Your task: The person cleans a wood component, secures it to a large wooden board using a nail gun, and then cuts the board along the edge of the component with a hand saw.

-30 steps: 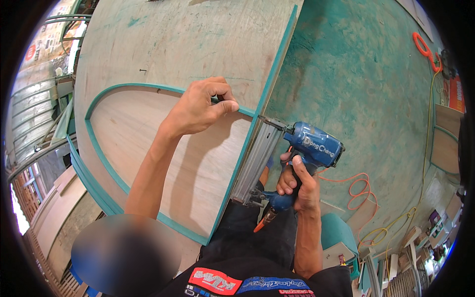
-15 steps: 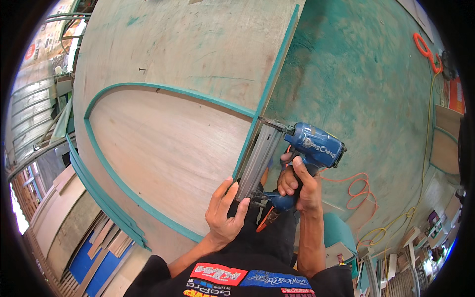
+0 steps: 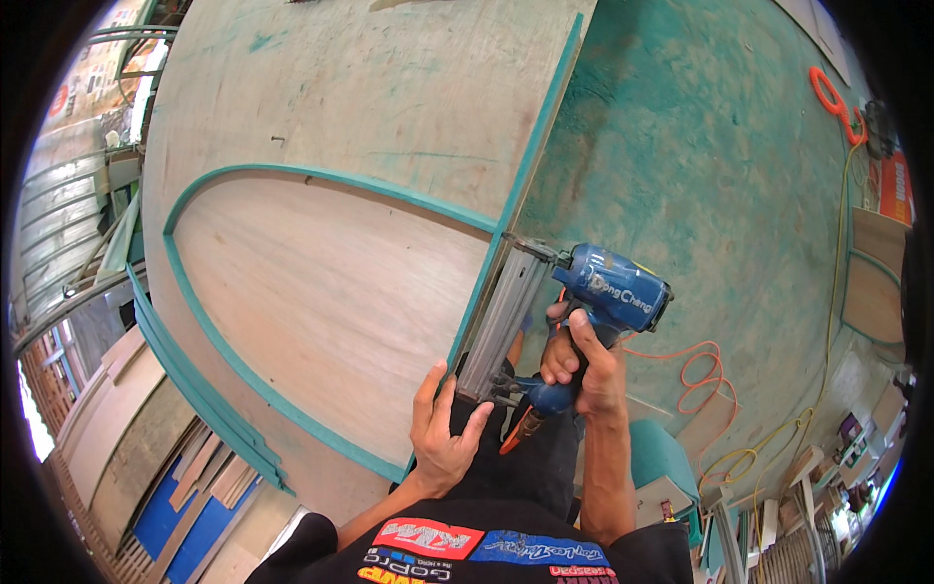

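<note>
- Green-stained workshop floor (image 3: 700,146) fills the right half of the view; cables run across it.
- Big plywood panel (image 3: 370,107) takes up the upper left and centre. Its right edge runs diagonally from top centre down to the hands.
- Teal edge strip (image 3: 530,165) follows that right edge. A second teal curved strip (image 3: 195,311) outlines an arch-shaped lighter area on the panel face.
- More teal strips (image 3: 195,399) lie off the panel's lower left edge, above stacked boards and blue sheets (image 3: 165,487).
- Blue pneumatic nail gun (image 3: 608,287) sits at the panel's right edge, about mid-frame. Its long grey magazine (image 3: 501,326) lies along the teal edge strip, nose pointing at the edge near the arch strip's junction.
- Right hand (image 3: 584,360) is wrapped around the gun's grip, fingers closed tight on the handle below the blue body. Cannot tell whether a finger is on the trigger.
- Left hand (image 3: 443,433) rests flat on the panel near its lower right corner, fingers spread and extended, tips beside the lower end of the magazine. It grips nothing; whether a fingertip touches the magazine, cannot tell.
- Orange coiled air hose (image 3: 696,370) lies on the floor just right of the right forearm.
- Yellow cable (image 3: 827,321) runs down the far right; orange hose loop (image 3: 832,97) at top right.
- Teal stool (image 3: 662,457) sits below the right forearm.
</note>
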A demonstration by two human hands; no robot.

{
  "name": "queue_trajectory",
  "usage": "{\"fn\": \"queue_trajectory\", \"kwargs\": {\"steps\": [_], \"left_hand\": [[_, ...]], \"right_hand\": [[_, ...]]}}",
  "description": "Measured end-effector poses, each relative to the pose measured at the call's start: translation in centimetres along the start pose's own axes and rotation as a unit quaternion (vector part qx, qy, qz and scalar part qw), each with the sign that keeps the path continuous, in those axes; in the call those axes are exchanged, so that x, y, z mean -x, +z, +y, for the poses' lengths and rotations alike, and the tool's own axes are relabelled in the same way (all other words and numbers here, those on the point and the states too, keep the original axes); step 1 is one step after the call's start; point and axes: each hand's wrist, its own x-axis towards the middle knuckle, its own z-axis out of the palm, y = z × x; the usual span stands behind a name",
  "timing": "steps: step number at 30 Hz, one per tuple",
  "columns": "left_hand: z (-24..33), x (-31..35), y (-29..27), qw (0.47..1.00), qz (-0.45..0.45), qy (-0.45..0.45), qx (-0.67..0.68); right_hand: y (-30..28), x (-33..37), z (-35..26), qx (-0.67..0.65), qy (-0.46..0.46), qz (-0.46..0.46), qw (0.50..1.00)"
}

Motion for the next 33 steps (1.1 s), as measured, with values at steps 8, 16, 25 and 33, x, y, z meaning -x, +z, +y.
{"fn": "queue_trajectory", "kwargs": {"steps": [8,16,25,33], "left_hand": [[0.2,-0.3,0.3,1.000,0.004,-0.021,-0.004],[0.4,-0.5,-0.1,0.999,0.003,-0.032,0.018],[0.5,-0.4,-0.2,1.000,-0.005,-0.021,0.002],[1.5,-0.7,-0.4,0.999,-0.018,-0.035,-0.010]], "right_hand": [[0.0,-0.1,-0.3,0.000,0.003,0.005,1.000],[-0.1,-0.2,-0.4,-0.014,0.013,0.001,1.000],[-0.3,-0.2,-0.2,-0.016,0.006,-0.008,1.000],[-0.1,-0.2,-0.2,-0.012,0.015,-0.001,1.000]]}}
